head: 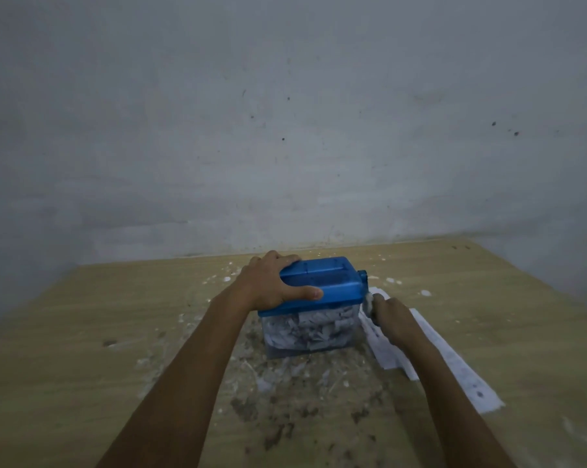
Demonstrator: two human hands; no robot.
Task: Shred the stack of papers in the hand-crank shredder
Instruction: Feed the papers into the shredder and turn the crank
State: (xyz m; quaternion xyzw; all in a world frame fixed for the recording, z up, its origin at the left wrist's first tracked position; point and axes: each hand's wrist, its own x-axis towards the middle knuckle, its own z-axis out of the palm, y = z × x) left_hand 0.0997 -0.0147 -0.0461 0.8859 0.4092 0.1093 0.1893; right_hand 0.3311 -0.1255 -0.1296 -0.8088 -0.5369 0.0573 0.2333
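Fingers of the left hand clasped the shredder lid — right hand gripped its crank, papers beside.

Wooden table carrying a shredder and papers

The table is filling the lower half of the frame, with the blue-lidded shredder sitting at its center. White papers are lying flat just right of it, and dark grime with pale specks is spreading across the wood below the shredder.

Shredder on table, papers just right.
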